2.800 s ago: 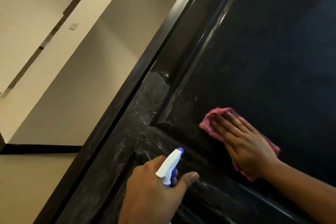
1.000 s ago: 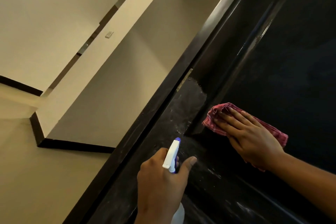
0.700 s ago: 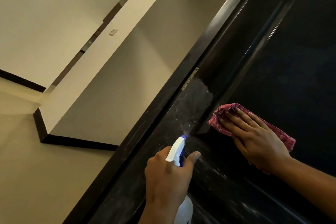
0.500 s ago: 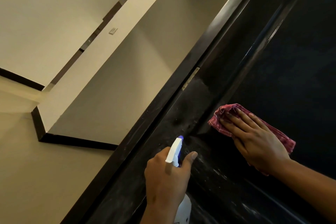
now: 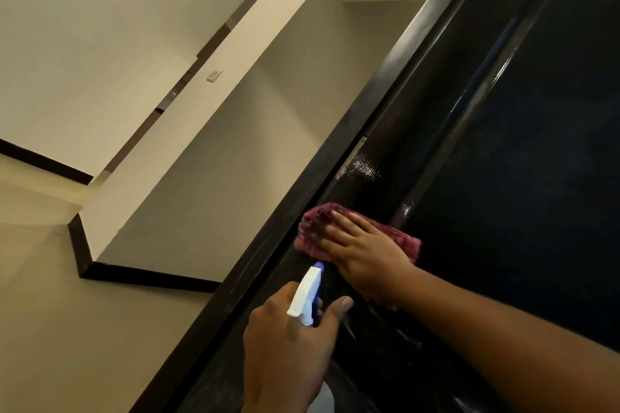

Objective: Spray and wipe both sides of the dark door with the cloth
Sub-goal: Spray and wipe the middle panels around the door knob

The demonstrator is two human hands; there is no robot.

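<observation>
While the right grip [image 5: 365, 251] lies flat on the cloth [image 5: 406, 241], pressing it to the door [image 5: 523, 178], left grip [image 5: 288, 349] is wrapped round the sprayer [image 5: 307, 292].
Nozzle sits just behind the flat grip, so squeeze now and it gets soaked! Cloth's far edge sits by the frame [image 5: 271, 238] gap; it could snag. No readable labels.

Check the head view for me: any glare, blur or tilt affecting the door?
Head view: strongly tilted; dark door shows little detail; glare streak along its moulding, wet glint beside the hinge; right hand and pink cloth slightly motion-blurred; left hand and spray bottle sharper.
</observation>
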